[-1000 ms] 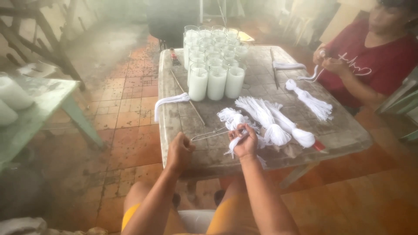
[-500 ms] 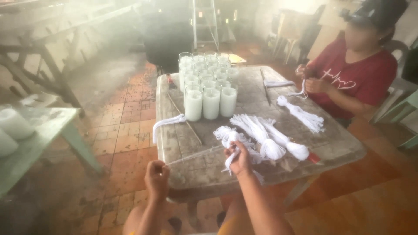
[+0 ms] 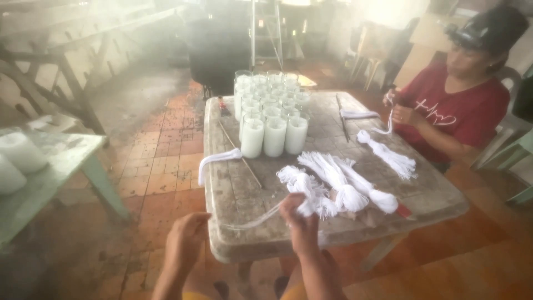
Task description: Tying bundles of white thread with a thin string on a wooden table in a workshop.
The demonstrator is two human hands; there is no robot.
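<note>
Since a moment ago the left hand (image 3: pixel 186 239) has dropped below the worn grey desk (image 3: pixel 233 189), grip unclear, while the right hand (image 3: pixel 300 222) pinches white string strands (image 3: pixel 252 221) stretching leftward from its grip.

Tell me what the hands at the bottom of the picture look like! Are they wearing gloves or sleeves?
No gloves and no sleeves show. The left hand and the right hand are both bare, and so are the forearms as far as the picture reaches. I can see no rings, watch or bracelets, though the picture is blurry, so small things could be missed.
</note>
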